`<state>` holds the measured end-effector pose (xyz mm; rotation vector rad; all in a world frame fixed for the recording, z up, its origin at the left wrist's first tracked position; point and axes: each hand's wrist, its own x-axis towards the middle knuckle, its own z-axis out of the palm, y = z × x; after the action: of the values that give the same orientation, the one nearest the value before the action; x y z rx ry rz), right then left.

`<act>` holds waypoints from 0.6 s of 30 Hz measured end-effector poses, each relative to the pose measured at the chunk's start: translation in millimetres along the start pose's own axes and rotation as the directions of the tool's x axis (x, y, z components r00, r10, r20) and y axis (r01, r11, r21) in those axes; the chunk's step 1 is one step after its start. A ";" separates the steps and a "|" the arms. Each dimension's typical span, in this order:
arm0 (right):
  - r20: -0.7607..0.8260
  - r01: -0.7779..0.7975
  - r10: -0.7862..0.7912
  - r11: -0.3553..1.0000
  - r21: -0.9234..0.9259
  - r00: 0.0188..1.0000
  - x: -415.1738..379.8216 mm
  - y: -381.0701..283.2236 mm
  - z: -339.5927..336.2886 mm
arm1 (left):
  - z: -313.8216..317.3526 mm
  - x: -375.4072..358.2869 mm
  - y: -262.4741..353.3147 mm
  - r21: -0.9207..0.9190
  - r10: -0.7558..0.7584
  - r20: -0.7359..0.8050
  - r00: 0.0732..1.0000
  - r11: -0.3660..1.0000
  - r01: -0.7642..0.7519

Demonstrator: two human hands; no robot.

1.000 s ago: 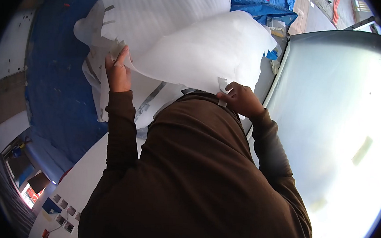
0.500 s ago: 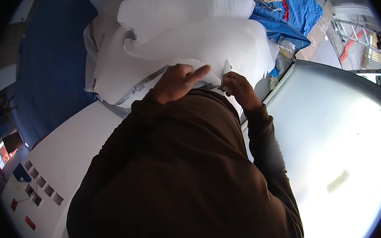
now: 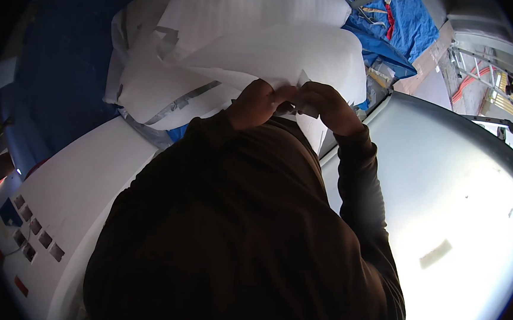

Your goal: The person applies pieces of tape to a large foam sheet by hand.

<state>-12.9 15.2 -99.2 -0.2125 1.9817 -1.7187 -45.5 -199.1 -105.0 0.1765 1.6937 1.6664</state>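
In the head view, white foam sheeting (image 3: pixel 276 48) with strips of grey tape on it lies bunched in front of my body. My right hand (image 3: pixel 330 107) is closed on a short piece of grey tape (image 3: pixel 310 111), whose pale tip sticks up above the fingers. Right beside it, my left hand (image 3: pixel 254 105) has its fingers bent and brought together against the right fingertips, at the same piece. How much of the tape the left fingers grip is partly hidden. A longer grey tape strip (image 3: pixel 183 102) runs along the sheeting left of my hands.
A blue tarp (image 3: pixel 411 28) with scraps lies at the upper right, near a ladder (image 3: pixel 474 63). A large glossy pale panel (image 3: pixel 433 190) stands to the right. On the left are a dark blue covering (image 3: pixel 67 57) and a white wall with several box openings (image 3: pixel 45 239).
My left hand has moved right, its fingers going from stretched out to closed against my right hand. The sheeting's near edge has shifted, and the view has turned slightly.
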 end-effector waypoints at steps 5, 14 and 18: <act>0.016 -0.072 0.071 0.961 0.268 0.997 -0.8 -4.5 -4.8 | -9.9 0.3 5.0 0.080 -0.004 0.037 0.999 0.997 0.001; -0.239 -0.118 0.311 0.801 0.588 0.920 -1.9 -12.6 28.9 | -15.8 6.0 6.0 -0.292 -0.142 -0.026 0.989 0.948 0.129; -0.486 -0.036 0.245 0.916 0.400 0.839 3.9 -15.5 34.1 | -23.6 -0.7 7.6 -0.129 -0.179 -0.211 0.961 0.980 0.154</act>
<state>-3.5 -19.4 -87.9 0.5986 1.8894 -2.1746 -61.6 -217.5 -100.6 -0.2092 1.7176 1.6971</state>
